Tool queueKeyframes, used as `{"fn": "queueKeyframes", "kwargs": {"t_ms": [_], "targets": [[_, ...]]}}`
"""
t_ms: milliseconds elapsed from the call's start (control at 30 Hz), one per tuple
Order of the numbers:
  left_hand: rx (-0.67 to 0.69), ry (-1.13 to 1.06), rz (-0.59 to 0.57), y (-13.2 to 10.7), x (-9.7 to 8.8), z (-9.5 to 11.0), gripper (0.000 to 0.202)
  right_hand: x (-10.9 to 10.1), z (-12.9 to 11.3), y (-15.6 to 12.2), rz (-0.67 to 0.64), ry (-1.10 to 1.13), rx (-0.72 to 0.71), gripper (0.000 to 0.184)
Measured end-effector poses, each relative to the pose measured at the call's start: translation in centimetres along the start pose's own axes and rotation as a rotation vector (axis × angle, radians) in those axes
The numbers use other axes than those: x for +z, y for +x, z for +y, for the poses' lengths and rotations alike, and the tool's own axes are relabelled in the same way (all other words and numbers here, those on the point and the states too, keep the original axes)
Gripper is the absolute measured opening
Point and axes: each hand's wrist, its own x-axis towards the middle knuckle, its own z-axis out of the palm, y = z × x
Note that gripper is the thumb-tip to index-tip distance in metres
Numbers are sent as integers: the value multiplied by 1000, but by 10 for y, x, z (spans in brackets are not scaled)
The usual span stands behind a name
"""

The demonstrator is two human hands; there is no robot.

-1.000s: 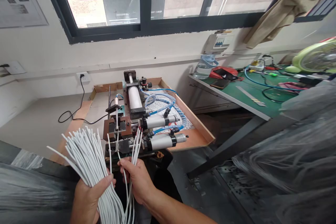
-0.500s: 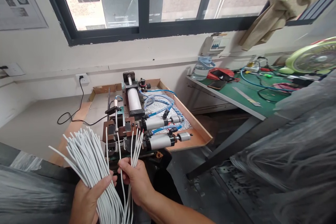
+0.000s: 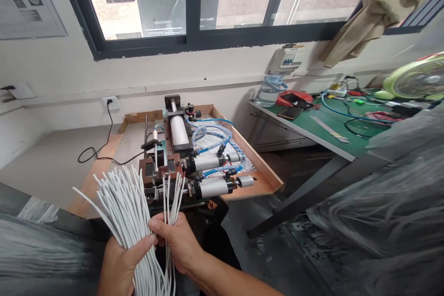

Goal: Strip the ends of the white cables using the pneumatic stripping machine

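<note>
A thick bundle of white wires [image 3: 125, 208] is gripped in my left hand [image 3: 126, 259], its cut ends fanned out upward. My right hand [image 3: 178, 238] is closed around several separate white wires [image 3: 175, 196], some with reddish tips. The thumbs of both hands come close together at the bundle's right side. Lower down, the separate wires run beside the bundle toward the bottom edge of the view. Just beyond the wire ends stands a pneumatic machine [image 3: 159, 166] with silver cylinders [image 3: 211, 187] and brown clamp blocks.
The machine sits in a shallow wooden-edged tray [image 3: 256, 162] with coiled blue air hoses [image 3: 215, 136]. At right is a green table [image 3: 305, 125] with a water jug [image 3: 272, 90], a phone and a green fan [image 3: 419, 78]. Plastic-wrapped bundles [image 3: 391, 222] lie at right.
A single wire held apart at my right fingertips now stands with the other separate wires. My right hand has moved slightly left, toward the bundle and my left hand.
</note>
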Motion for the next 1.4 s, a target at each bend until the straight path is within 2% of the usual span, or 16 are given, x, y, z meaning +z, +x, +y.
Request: {"fn": "queueKeyframes", "kwargs": {"t_ms": [100, 200, 300, 567, 700, 800, 900, 967, 1067, 1200, 1400], "targets": [[-71, 18, -55, 0, -7, -2, 27, -4, 3, -7, 72, -7, -70, 24], [-120, -1, -104, 2, -18, -8, 21, -9, 7, -12, 88, 17, -57, 24], [-148, -39, -88, 4, -23, -12, 20, -12, 10, -14, 77, 10, -34, 23], [-149, -44, -20, 5, -22, -15, 22, -11, 2, -9, 82, -36, 31, 17], [-109, -5, 12, 4, -21, -16, 26, -9, 0, -4, -16, -37, 92, 20], [-72, -4, -18, 0, -16, -11, 32, -6, 1, -3, -78, -54, 67, 21], [-79, -30, -49, -3, -11, -6, 34, -5, 4, -6, 6, -57, -21, 21], [-101, -29, -63, -2, -13, -7, 27, -6, 6, -9, 58, -41, -52, 22], [-131, -44, -73, 1, -19, -12, 20, -10, 9, -13, 85, -24, -42, 26], [-150, -70, -38, 3, -26, -18, 20, -13, 10, -17, 97, -37, -13, 28], [-187, -72, -14, 3, -24, -16, 22, -13, 5, -18, 109, -53, 19, 23]]}}
